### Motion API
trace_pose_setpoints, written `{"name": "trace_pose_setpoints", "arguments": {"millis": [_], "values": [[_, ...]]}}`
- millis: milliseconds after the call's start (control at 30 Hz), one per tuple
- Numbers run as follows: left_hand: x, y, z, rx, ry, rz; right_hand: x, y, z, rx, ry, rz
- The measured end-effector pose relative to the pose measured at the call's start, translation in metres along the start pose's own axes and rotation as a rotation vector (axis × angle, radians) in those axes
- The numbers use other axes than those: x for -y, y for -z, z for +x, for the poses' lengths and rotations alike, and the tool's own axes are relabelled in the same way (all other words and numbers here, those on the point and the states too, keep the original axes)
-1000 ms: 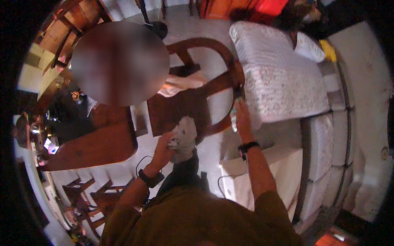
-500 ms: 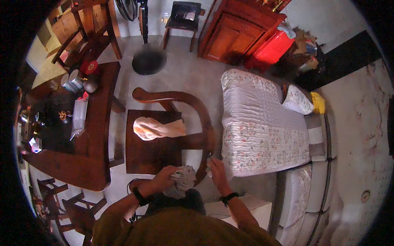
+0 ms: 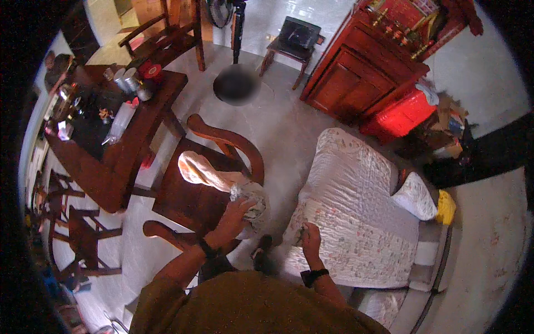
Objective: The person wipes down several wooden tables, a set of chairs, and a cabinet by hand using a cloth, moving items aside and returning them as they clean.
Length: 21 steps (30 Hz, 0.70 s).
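Note:
My left hand [image 3: 238, 216] is closed on a bunched, pale patterned cloth [image 3: 251, 203], held at the near right edge of the wooden armchair [image 3: 183, 192]. A cream-orange cloth [image 3: 203, 171] lies rumpled across the chair's seat, its right end meeting the bunched cloth in view. My right hand [image 3: 312, 242] is closed, its fingers pinched on a small piece of pale fabric [image 3: 300, 236] in front of the near left part of the floral quilted cover [image 3: 356, 214]. Whether that piece belongs to the cover, I cannot tell.
A dark wooden table [image 3: 94, 178] with canisters and a clear plastic pack stands left, wooden chairs [image 3: 83, 239] nearer. Behind are a standing fan [image 3: 236, 39], a small black-seated chair [image 3: 295, 44], a red-brown cabinet [image 3: 356, 78] and a red box [image 3: 400, 114]. A white pillow [image 3: 414, 196] rests right.
My view has turned and shifted. The bunched cloth in my left hand has moved forward to the cream-orange cloth. My right hand now appears over the quilted cover, still pinched.

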<state>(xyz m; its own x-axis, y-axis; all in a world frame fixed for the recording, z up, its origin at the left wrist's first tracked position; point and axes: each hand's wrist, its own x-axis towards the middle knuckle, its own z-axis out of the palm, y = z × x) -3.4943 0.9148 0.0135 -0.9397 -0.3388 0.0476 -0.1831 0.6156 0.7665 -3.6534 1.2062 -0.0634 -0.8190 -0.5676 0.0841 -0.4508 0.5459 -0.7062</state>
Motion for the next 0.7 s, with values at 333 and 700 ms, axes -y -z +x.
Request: {"name": "trace_pose_setpoints", "arguments": {"millis": [333,700], "values": [[-0.020,-0.051,0.047,-0.152,0.196,0.339,-0.068,0.106,0.050,-0.076,-0.309,0.325],[0.087,-0.012,-0.031,-0.416,0.437,-0.244,-0.083,0.084,0.218,0.079,-0.159,0.496]]}}
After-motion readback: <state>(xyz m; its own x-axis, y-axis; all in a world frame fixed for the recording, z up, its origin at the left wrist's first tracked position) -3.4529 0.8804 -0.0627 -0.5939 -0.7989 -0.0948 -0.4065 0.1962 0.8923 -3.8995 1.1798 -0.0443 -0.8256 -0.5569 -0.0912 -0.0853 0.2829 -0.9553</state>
